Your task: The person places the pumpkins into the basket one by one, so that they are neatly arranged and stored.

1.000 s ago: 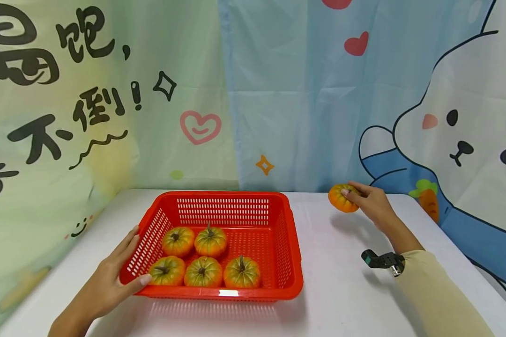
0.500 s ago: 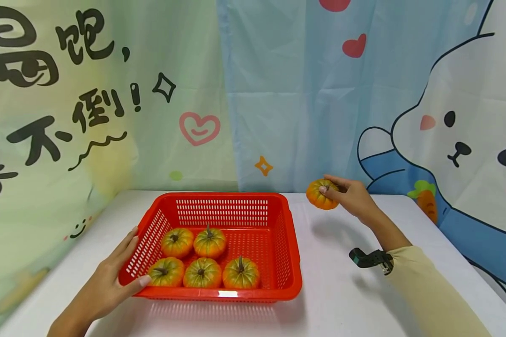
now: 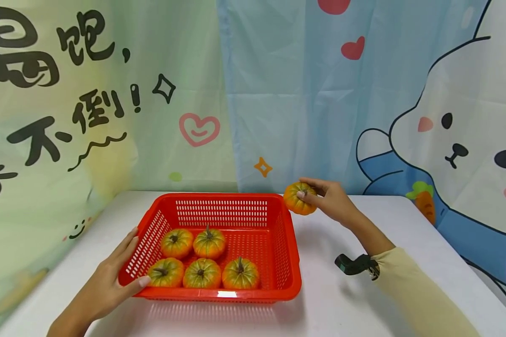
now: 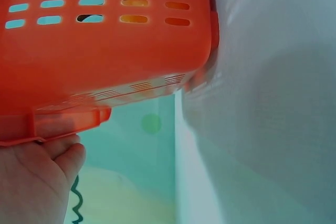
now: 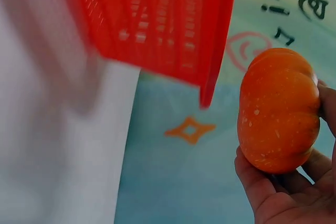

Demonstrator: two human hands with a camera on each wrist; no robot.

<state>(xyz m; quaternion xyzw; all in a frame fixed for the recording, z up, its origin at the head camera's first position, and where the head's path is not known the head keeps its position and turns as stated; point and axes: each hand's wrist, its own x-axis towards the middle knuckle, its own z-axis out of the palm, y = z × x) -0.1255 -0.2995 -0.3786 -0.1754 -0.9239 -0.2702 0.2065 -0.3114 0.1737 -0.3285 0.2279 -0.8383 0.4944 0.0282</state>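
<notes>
My right hand (image 3: 331, 201) holds a small orange pumpkin (image 3: 297, 200) with green tints between thumb and fingers. It is up off the table, overlapping the back right corner of a red plastic basket (image 3: 293, 262) in the head view. In the right wrist view the pumpkin's smooth orange underside (image 5: 278, 111) faces the camera, apart from the basket's rim. My left hand (image 3: 105, 281) grips the basket's front left corner, thumb over the front rim and fingers along the left side. Inside the basket, several similar pumpkins (image 3: 202, 272) sit in two rows toward the left and front.
The basket stands on a white-covered table (image 3: 333, 299). Behind it hangs a printed curtain (image 3: 274, 117) with hearts, writing and a cartoon bear. A dark wrist camera mount (image 3: 356, 265) sticks out from the right sleeve (image 3: 413, 290).
My right hand has carried the pumpkin leftward, from the table's far right to the basket's back right corner. The left hand and the basket have stayed in place.
</notes>
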